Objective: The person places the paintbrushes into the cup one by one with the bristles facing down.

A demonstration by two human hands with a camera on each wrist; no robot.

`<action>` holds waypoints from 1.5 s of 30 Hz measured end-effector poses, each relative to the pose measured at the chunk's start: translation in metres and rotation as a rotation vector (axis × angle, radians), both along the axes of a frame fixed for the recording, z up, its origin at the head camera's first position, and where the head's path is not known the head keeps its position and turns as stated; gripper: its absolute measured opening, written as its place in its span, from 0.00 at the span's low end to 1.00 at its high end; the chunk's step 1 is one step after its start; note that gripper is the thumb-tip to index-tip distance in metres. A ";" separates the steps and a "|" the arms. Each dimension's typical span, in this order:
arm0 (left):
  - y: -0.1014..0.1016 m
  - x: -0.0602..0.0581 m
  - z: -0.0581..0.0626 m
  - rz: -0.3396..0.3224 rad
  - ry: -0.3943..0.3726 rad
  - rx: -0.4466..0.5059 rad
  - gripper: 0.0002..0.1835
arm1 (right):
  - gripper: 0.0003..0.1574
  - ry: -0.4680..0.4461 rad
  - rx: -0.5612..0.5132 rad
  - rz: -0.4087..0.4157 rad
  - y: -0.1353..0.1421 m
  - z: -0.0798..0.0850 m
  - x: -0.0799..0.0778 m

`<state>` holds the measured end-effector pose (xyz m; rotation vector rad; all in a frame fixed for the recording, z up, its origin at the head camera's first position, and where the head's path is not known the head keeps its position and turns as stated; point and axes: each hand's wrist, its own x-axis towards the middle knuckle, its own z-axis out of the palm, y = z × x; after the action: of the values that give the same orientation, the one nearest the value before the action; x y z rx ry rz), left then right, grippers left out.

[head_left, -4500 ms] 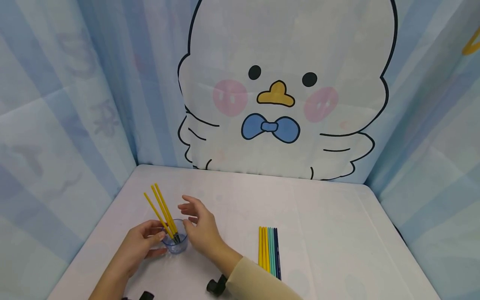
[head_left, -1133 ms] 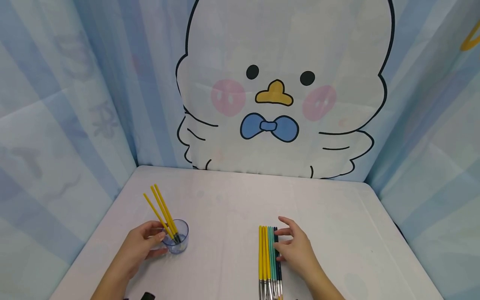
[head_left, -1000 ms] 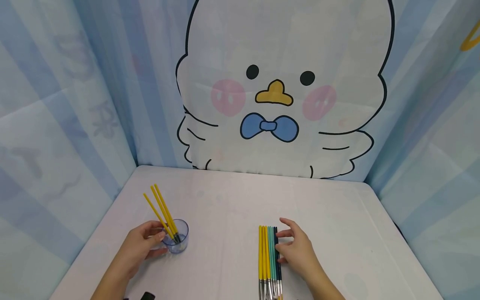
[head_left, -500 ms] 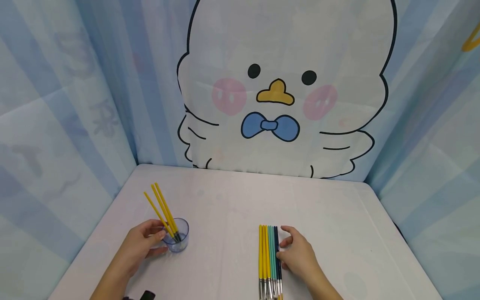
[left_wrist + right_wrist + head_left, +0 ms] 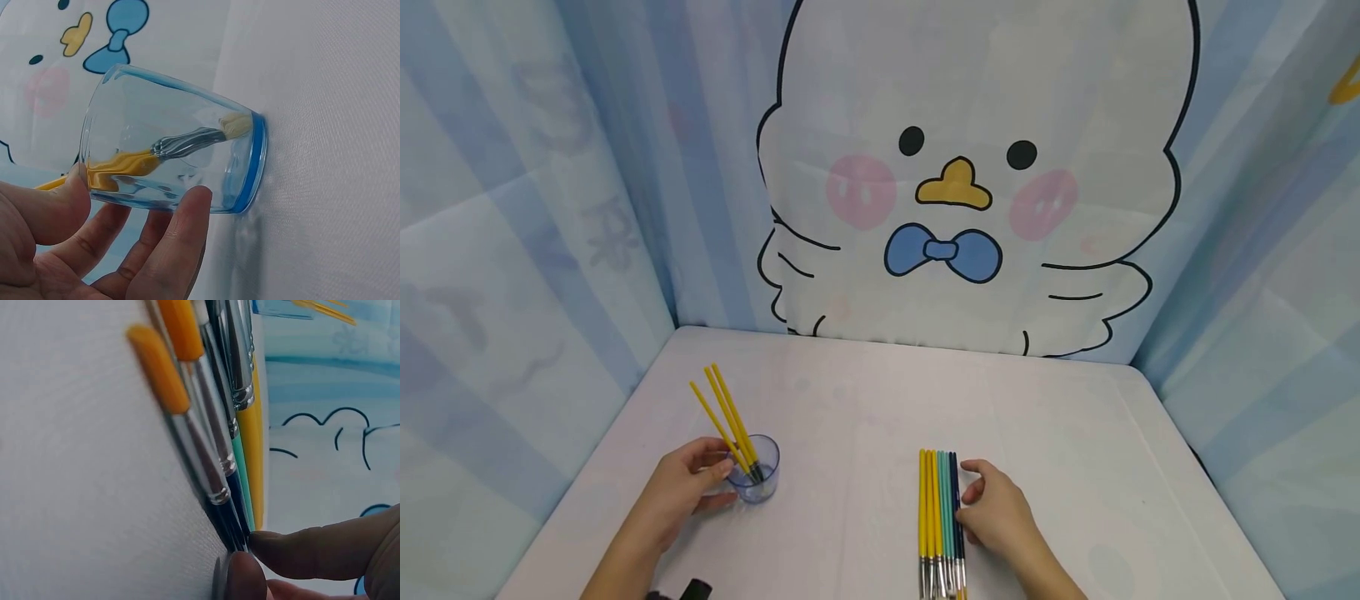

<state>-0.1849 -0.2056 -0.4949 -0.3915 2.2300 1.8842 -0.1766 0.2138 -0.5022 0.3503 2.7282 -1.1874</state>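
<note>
My left hand [image 5: 679,487] grips the side of a clear bluish plastic cup [image 5: 760,493], which stands upright on the table. Several yellow-handled paintbrushes [image 5: 724,402] lean left in it, bristles down, as the left wrist view shows with a pale brush tip [image 5: 236,125] near the cup's base. At the right end of a row of paintbrushes, my right hand [image 5: 1000,510] has thumb and curled finger closed at the handle of a navy paintbrush [image 5: 219,515] with orange bristles. Side by side in that row lie yellow paintbrushes [image 5: 928,504], teal paintbrushes [image 5: 945,500] and navy ones, bristles toward me.
A white cloth covers the table [image 5: 850,417]. Blue-striped curtains [image 5: 497,250] rise at the sides, and a backdrop [image 5: 955,300] with a cartoon bird stands behind. A small black object [image 5: 696,590] shows at the front edge near my left forearm.
Since the earliest frame my right hand has gone from beside the cup to the brush row. Over the last second it slid toward me along the navy handles, fingers curling in. The left hand stays.
</note>
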 end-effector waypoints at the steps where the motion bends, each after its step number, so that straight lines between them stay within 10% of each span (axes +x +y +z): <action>1: 0.000 0.000 0.000 -0.001 0.002 0.002 0.23 | 0.47 -0.002 0.002 0.001 0.000 0.000 0.000; 32: 0.000 -0.001 0.001 -0.005 -0.005 0.006 0.23 | 0.44 0.011 0.253 0.101 -0.006 0.003 -0.009; 45: 0.000 0.000 0.002 0.005 -0.022 -0.001 0.24 | 0.43 -0.038 0.082 0.092 -0.001 0.009 -0.012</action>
<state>-0.1853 -0.2052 -0.4933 -0.4163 2.2176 1.8723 -0.1883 0.2133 -0.4931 0.2519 2.7336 -1.0370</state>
